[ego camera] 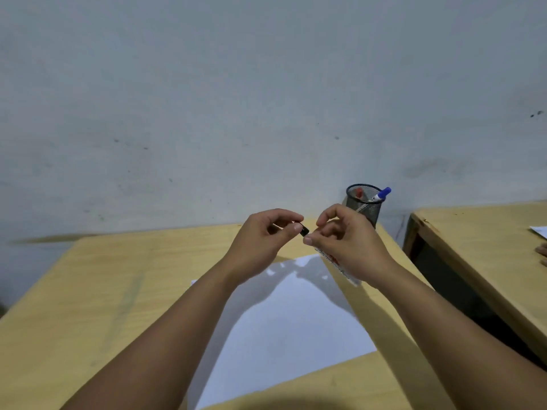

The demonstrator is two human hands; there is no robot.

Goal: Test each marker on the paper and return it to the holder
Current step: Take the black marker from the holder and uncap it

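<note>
Now both hands are up over the table [88, 291], raised above the white paper [290, 321] that lies near the table's right edge. The left hand [263, 241] pinches a small black cap [304, 231] between thumb and forefinger, the other fingers curled loosely behind it. Right beside it, the right hand [346, 238] grips a white-barrelled marker [337, 264], its fingers [325, 217] wrapped and pressed around the upper end of the barrel, thumb tip sitting just at the cap. The barrel slants down and to the right beneath the palm, with red and dark print along it; its lower end shows under the wrist. Cap and marker meet right at the fingertips, and whether the cap is seated on the tip or just off it, I cannot tell, because the fingers hide the joint.

Back at the table's far right corner stands the black mesh holder [364, 207], upright against the wall. A blue-capped marker [381, 194] leans out over its right rim, and a red-capped marker [359, 193] shows inside. Both forearms cast shadows across the paper. A second table [473, 247] sits off to the right, apart from the first, with a dark gap between them.
</note>
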